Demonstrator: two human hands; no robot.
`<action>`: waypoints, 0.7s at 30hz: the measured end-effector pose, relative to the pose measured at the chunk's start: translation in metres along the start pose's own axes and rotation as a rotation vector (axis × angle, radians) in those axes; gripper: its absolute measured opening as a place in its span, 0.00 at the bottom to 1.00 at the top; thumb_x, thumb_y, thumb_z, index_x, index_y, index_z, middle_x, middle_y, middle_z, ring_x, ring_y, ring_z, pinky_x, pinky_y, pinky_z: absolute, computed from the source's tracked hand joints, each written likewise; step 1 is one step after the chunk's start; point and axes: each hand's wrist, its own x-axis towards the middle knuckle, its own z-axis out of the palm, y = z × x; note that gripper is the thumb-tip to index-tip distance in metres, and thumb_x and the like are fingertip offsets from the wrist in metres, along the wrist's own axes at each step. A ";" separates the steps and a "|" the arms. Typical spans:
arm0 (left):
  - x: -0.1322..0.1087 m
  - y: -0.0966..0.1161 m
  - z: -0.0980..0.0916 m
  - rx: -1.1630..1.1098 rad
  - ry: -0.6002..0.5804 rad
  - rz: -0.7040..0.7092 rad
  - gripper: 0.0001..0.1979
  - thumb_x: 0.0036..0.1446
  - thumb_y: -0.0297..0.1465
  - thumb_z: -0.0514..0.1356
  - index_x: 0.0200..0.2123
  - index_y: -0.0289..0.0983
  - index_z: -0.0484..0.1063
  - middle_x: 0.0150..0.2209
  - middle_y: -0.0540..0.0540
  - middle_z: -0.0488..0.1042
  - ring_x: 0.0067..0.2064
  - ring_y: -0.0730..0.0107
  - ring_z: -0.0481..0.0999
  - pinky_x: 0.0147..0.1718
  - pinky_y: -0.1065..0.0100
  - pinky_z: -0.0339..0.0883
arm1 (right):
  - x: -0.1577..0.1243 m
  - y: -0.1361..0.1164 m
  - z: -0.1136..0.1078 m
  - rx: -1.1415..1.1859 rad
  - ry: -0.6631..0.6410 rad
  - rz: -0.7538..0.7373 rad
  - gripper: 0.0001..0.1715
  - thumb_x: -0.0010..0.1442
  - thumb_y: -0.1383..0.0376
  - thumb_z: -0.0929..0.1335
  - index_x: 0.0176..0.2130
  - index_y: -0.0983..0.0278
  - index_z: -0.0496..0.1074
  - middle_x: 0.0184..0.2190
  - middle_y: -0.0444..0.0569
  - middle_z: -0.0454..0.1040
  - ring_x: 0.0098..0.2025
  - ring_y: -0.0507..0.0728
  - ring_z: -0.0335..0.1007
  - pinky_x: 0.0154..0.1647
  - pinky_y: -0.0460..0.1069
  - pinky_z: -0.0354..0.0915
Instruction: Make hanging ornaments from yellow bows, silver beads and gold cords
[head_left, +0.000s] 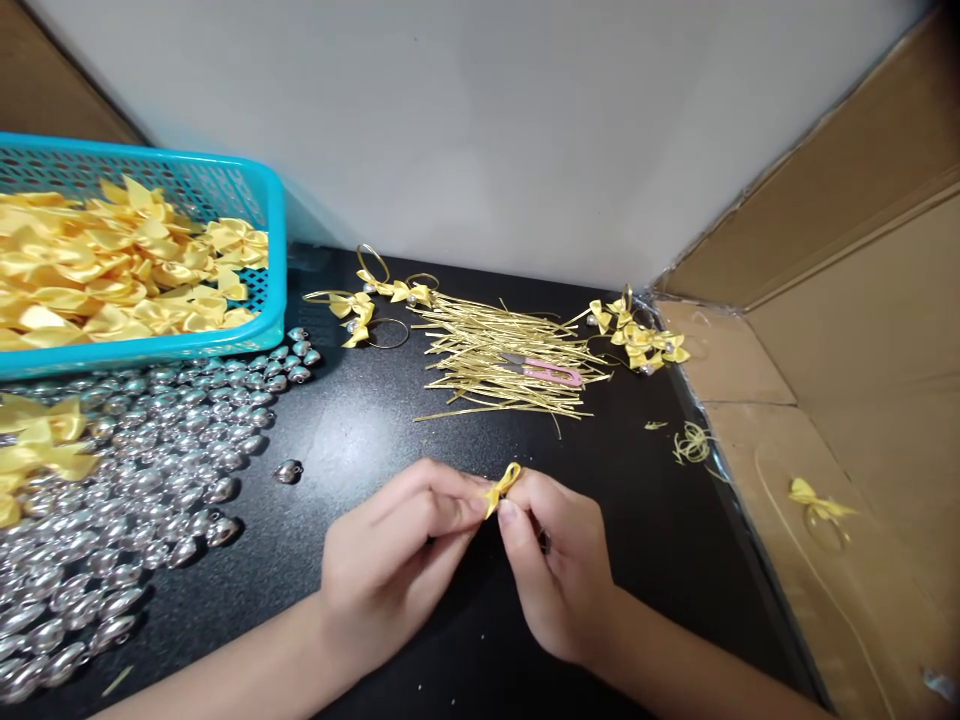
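Between my two hands, a small yellow ribbon bow (501, 488) is held up over the black table. The fingertips of my left hand (409, 540) pinch its left side. My right hand (559, 560) has thumb and forefinger closed on the bow's right side. Something small and shiny shows under the right fingers, too hidden to name. Ahead of both hands lies a pile of gold ties (502, 350), with pink-handled thread snips (551, 371) resting on it. To the left of my left hand, a single silver heart-shaped bead (288, 471) sits apart.
A blue basket (276, 250) full of yellow bows stands at the left. Many silver beads (172, 440) spread before it. Finished-looking bows with gold loops (360, 308) lie behind, more bows (649, 340) at right. Cut gold scraps (694, 442) lie near the right edge, beside cardboard (817, 330).
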 end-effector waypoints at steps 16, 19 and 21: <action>0.001 -0.010 -0.002 -0.054 0.099 -0.099 0.11 0.53 0.16 0.60 0.31 0.38 0.72 0.31 0.50 0.79 0.30 0.72 0.80 0.29 0.72 0.76 | 0.010 0.002 -0.014 -0.034 -0.037 -0.181 0.09 0.62 0.72 0.63 0.32 0.62 0.70 0.24 0.43 0.75 0.27 0.51 0.69 0.35 0.50 0.62; 0.001 -0.008 -0.003 -0.068 0.072 -0.058 0.12 0.52 0.15 0.60 0.32 0.38 0.72 0.30 0.50 0.79 0.31 0.72 0.80 0.30 0.71 0.77 | 0.010 0.004 -0.012 -0.049 0.017 -0.177 0.08 0.62 0.72 0.65 0.31 0.62 0.70 0.24 0.43 0.76 0.26 0.51 0.69 0.34 0.50 0.62; 0.001 -0.006 -0.003 -0.072 0.042 -0.033 0.12 0.52 0.14 0.61 0.32 0.38 0.72 0.30 0.50 0.78 0.31 0.71 0.81 0.30 0.72 0.77 | 0.010 0.005 -0.011 -0.083 0.064 -0.154 0.08 0.60 0.69 0.68 0.29 0.62 0.69 0.21 0.42 0.74 0.24 0.51 0.68 0.32 0.49 0.62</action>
